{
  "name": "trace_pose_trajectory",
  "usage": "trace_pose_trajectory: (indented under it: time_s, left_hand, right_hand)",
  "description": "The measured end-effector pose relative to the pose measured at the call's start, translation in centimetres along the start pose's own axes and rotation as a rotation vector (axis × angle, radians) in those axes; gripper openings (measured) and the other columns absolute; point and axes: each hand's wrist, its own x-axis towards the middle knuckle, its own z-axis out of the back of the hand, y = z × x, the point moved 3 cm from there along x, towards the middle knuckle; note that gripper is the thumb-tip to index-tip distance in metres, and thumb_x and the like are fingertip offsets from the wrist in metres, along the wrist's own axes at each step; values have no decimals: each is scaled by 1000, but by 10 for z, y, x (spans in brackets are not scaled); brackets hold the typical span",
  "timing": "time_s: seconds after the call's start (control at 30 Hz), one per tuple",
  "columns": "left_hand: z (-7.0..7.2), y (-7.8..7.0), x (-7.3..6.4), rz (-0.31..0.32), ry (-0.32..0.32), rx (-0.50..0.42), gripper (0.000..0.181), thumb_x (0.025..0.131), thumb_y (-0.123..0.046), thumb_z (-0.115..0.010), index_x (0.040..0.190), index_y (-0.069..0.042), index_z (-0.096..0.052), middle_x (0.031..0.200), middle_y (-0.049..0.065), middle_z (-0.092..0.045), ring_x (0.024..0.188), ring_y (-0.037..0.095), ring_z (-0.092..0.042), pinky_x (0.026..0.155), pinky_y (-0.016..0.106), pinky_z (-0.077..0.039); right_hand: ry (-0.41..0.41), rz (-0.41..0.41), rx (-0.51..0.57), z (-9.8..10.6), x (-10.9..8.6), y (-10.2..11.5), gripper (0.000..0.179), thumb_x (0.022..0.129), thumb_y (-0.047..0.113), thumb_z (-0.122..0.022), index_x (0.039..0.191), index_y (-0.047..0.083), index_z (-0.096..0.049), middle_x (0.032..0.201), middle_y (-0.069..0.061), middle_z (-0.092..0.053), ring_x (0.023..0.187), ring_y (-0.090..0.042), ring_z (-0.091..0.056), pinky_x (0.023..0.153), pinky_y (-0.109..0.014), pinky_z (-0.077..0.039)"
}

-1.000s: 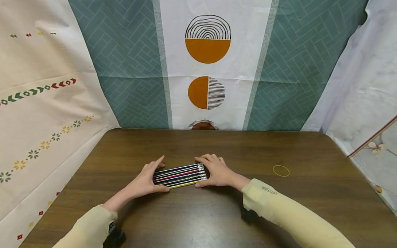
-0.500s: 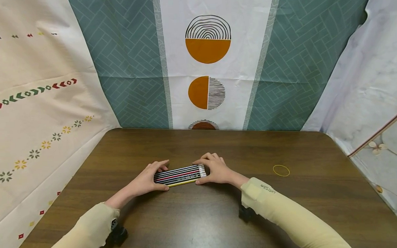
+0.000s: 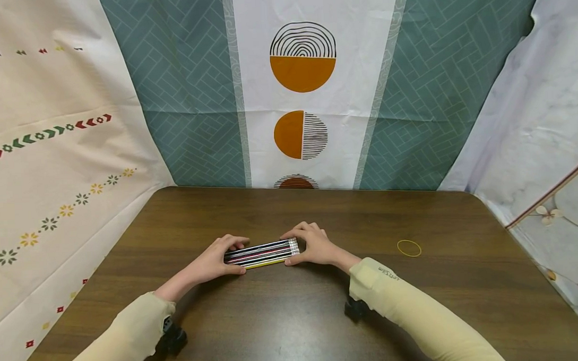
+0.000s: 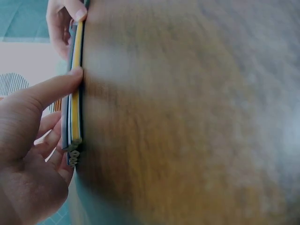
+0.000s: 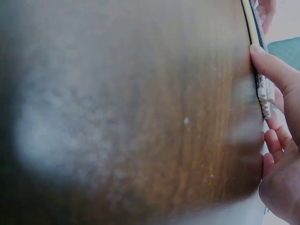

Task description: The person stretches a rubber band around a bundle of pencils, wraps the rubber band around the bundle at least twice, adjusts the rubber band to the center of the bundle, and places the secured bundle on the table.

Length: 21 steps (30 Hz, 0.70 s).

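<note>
Several striped pencils lie side by side in a compact row near the table's middle, dark and white with one red and a yellow one along the near edge. My left hand grips their left end, thumb on the near side and fingers on the far side. At the eraser end, my right hand holds the row the same way. In the left wrist view the yellow pencil runs under the left thumb, and the pencil ends look stacked in more than one layer. White erasers show below the right thumb in the right wrist view.
A thin yellow rubber band lies on the brown wooden table, to the right of the right hand. Patterned cloths hang behind the table and along both sides.
The row of pencils has become narrower as both hands squeezed it from near and far sides. The left thumb and fingers have drawn closer together. The rubber band has stayed put.
</note>
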Motion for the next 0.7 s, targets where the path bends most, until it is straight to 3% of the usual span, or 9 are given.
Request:
trace_pose_trajectory:
  time_s: [0.23, 0.47, 0.57, 0.7]
  left_hand:
    - [1, -3, 1, 7, 34, 2, 59, 81, -28, -82, 133, -11, -60, 115, 5, -59, 108, 22, -52, 90, 38, -41]
    - [0, -4, 5, -12, 50, -26, 48, 82, -21, -80, 126, -11, -64, 103, 2, -63, 91, 12, -56, 81, 26, -46]
    - [0, -5, 6, -32, 46, -25, 46, 81, -19, -81, 124, -10, -65, 101, 3, -63, 89, 11, -55, 79, 25, -45]
    - [0, -5, 7, -15, 54, -36, 44, 82, -17, -80, 122, -9, -65, 98, 2, -63, 88, 12, -56, 77, 25, -45]
  right_hand:
    - [5, 3, 17, 0, 1, 0, 52, 77, 42, -83, 125, 31, -66, 122, 0, -55, 111, -20, -40, 90, -42, -28]
    - [16, 17, 41, 2, 2, 2, 46, 78, 38, -83, 120, 27, -67, 105, 2, -59, 99, -16, -41, 88, -40, -27]
    - [17, 19, 52, 2, 3, 2, 41, 79, 37, -83, 116, 27, -68, 102, 4, -59, 97, -15, -41, 88, -40, -26]
    - [24, 19, 71, 1, 3, 3, 33, 80, 34, -82, 109, 25, -69, 99, 4, -58, 94, -14, -41, 88, -41, -24]
